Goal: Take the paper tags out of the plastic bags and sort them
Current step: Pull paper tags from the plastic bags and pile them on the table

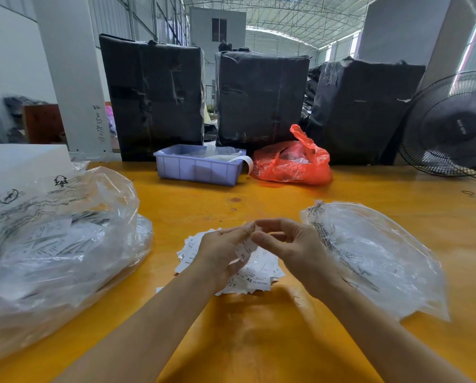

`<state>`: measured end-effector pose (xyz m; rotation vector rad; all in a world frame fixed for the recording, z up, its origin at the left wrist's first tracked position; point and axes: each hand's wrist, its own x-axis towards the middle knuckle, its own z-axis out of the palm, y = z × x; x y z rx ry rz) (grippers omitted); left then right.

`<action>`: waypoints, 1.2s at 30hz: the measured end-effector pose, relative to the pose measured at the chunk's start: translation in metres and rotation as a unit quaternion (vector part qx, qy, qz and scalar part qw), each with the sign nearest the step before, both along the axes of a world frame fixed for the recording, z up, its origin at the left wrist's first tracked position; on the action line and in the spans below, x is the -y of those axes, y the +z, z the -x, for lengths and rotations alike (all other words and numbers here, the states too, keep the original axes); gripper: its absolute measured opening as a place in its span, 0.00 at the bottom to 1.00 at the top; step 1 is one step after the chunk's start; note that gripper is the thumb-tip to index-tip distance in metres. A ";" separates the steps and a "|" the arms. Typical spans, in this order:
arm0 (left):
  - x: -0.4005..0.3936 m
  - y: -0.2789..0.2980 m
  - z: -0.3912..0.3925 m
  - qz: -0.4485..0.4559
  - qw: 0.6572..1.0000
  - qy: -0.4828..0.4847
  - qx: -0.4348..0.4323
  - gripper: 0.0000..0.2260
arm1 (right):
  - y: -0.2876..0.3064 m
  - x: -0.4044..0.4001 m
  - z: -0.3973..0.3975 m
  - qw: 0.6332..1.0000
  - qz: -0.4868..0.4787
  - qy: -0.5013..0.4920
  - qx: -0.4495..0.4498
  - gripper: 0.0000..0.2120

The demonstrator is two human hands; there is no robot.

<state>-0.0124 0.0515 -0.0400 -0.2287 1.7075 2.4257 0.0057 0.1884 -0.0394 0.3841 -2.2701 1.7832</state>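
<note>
1. Forearms come in from the bottom edge, bare, meeting over the middle of the yellow table [259, 341].
2. Our left hand [220, 255] pinches a small white tag marked XL [245, 250], which hangs from the thumb and fingertips.
3. Our right hand [292, 244] has thumb and forefinger closed right at the top of the same tag. We cannot tell whether a thin clear sleeve is around the tag, or whether the right hand grips the tag itself or only a wrapper.
4. Under both hands lies a loose pile of tags [259, 275], white, overlapping, one reading XS. No separate size piles are visible.
5. Big clear plastic bag [51, 239] sits on the left of the table, bulging, with many tags showing through it.
6. Flatter clear bag [375, 258] lies just right of our right hand, looking mostly emptied.
7. Far side of the table holds a lilac bin [198, 167] and a red bag [292, 161], both well apart from the hands.
8. Step, as we judge it: handling one tag at a time, reading its size.
9. Next move calls for separating the fingertips cleanly without tearing the paper, then putting XL down apart from the mixed pile so a size group starts.
</note>
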 end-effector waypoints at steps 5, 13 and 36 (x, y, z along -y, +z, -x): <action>0.000 0.004 -0.001 -0.006 0.998 -0.052 -0.029 0.12 | 0.001 0.000 0.000 0.998 0.053 0.012 0.042 0.15; 0.010 0.006 0.006 0.073 0.994 -0.077 -0.032 0.07 | 0.001 -0.006 0.005 0.977 0.180 -0.007 0.119 0.02; 0.215 0.093 -0.008 0.626 0.750 0.212 -0.005 0.06 | 0.004 -0.141 0.048 0.875 -0.343 -0.341 -0.018 0.04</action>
